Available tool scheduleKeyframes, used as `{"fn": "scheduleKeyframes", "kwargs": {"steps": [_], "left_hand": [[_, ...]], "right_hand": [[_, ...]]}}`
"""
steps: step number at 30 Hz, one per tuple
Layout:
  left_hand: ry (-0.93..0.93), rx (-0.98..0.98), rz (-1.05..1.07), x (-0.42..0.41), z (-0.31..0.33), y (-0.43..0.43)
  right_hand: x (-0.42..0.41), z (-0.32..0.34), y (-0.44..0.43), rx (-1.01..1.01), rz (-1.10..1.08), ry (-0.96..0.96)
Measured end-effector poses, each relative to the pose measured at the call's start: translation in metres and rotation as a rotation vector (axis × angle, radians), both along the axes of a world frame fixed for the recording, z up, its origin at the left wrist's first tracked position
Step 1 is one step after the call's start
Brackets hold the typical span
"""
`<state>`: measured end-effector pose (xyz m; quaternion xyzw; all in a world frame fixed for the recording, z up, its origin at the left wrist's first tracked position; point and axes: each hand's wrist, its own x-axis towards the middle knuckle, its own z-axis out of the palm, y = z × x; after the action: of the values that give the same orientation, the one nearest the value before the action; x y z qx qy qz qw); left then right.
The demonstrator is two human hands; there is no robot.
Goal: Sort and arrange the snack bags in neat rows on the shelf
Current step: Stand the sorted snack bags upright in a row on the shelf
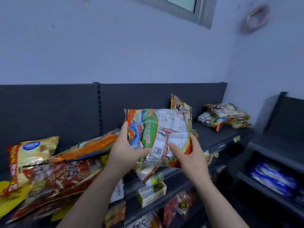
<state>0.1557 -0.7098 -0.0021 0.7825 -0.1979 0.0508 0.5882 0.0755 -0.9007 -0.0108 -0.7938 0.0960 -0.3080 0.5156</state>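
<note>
Both hands hold a clear snack bag [158,129] with red and green print above the dark shelf [218,137]. My left hand [126,148] grips its left edge, thumb on the front. My right hand [189,155] grips its lower right corner, thumb pressed on the label side. Behind the bag one yellow-brown bag [181,107] stands upright against the back panel. To the left lie an orange bag [88,147], a red bag [62,176] and a yellow-white bag [28,158] in a loose heap.
A small stack of pale bags [225,117] lies at the shelf's right end. Lower shelves hold a yellow box [151,193] and red packets [179,206]. A second dark rack [279,129] at the right carries blue packs [273,178].
</note>
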Motion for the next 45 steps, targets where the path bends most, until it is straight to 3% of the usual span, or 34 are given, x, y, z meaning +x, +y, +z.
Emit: {"fn": "scheduleKeyframes", "kwargs": {"steps": [7,14,26,33,38,45], "left_hand": [[-0.010,-0.025,-0.125,0.005,0.001,-0.156],[0.041,0.118,-0.178,0.034,-0.017,-0.277],[0.176,0.257,-0.291,0.131,-0.051,-0.466],[0.314,0.319,-0.331,0.187,-0.071,-0.553],[0.319,0.327,-0.245,0.204,-0.074,-0.584],[0.294,0.550,-0.132,0.211,-0.085,-0.623]], "right_hand": [[-0.015,-0.001,-0.143,-0.005,-0.121,-0.006],[-0.012,-0.015,-0.253,0.002,-0.248,0.092],[0.072,-0.044,-0.436,0.019,-0.365,0.346],[0.126,-0.057,-0.527,0.008,-0.365,0.465],[0.155,-0.067,-0.563,-0.054,-0.325,0.460],[0.184,-0.088,-0.621,-0.059,-0.114,0.591]]}}
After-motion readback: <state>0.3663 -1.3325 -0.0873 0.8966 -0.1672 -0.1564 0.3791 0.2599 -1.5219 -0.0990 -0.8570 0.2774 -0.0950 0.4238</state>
